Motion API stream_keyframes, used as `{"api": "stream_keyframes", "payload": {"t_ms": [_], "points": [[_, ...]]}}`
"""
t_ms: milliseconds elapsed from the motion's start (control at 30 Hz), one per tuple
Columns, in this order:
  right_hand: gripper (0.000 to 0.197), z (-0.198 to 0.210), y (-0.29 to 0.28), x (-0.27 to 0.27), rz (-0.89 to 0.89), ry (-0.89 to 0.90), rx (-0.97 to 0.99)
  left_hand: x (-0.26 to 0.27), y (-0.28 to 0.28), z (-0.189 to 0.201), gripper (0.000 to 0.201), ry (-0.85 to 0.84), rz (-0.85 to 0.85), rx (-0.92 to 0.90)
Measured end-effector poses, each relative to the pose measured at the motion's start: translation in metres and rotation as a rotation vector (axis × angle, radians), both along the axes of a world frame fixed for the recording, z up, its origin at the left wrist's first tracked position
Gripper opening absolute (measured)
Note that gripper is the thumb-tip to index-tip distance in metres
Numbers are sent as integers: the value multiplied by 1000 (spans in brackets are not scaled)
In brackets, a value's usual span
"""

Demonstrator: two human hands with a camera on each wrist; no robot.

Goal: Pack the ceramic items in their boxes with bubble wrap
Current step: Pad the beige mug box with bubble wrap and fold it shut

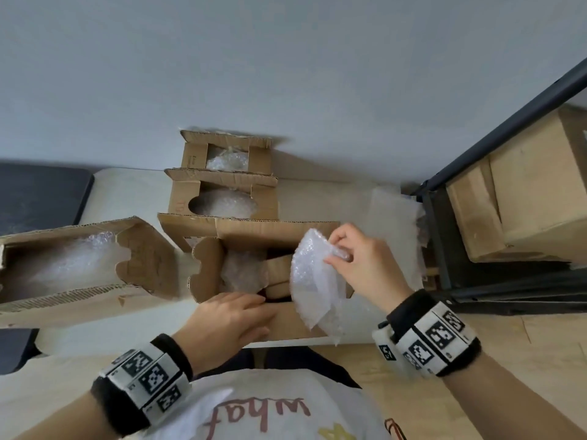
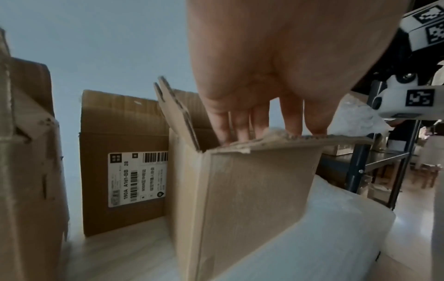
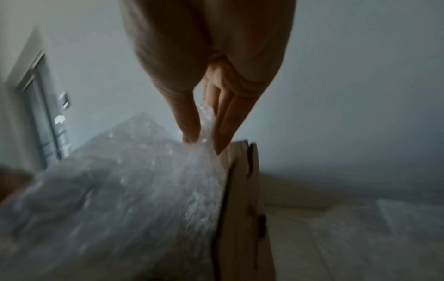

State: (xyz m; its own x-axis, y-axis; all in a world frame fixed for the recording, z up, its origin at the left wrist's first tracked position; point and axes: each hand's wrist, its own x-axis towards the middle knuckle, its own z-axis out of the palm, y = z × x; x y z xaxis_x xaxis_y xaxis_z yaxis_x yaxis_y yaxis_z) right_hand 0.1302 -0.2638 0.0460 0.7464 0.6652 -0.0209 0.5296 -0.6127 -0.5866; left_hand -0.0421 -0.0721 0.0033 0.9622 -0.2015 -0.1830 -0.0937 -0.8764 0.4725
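Boxes (image 1: 222, 198) crowd pale table (image 1: 127, 182); grey wall (image 1: 286, 58).

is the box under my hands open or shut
Open. Its flaps stand up and out, the left hand rests on the box rim, and bubble wrap hangs over the opening.

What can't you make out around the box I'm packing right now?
- Head view: the open box's inside, screened by the bubble wrap sheet and left hand.
- Left wrist view: fingertips, behind the box's near flap.
- Right wrist view: blur; wrap fills the frame below the right hand.
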Motion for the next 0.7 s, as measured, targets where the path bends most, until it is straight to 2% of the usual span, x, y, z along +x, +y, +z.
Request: {"api": "stream_keyframes", "payload": {"t_ms": [100,200,267,367,467,533,633,700], "points": [[24,-15,17,-3,176,-271,-258,2,-1,-9,39,-97,1,37],[26,-26,35,-6,282,-353,-645,5,-5,-14,41,-144,20,22],[22,-28,43,-9,342,-435,-775,7,-7,-13,42,-149,24,44],[24,-38,49,-9,429,-376,-813,10,-7,-14,41,-169,28,73],[26,-25,49,-10,390,-352,-792,9,-4,-19,40,-188,22,83],[29,-8,42,-15,341,-293,-690,8,-3,-23,39,-208,14,89],[26,3,30,-30,416,-29,-643,6,-1,-30,42,-263,2,72],[25,-5,30,-36,466,107,-797,5,0,-33,42,-297,-5,72]]}}
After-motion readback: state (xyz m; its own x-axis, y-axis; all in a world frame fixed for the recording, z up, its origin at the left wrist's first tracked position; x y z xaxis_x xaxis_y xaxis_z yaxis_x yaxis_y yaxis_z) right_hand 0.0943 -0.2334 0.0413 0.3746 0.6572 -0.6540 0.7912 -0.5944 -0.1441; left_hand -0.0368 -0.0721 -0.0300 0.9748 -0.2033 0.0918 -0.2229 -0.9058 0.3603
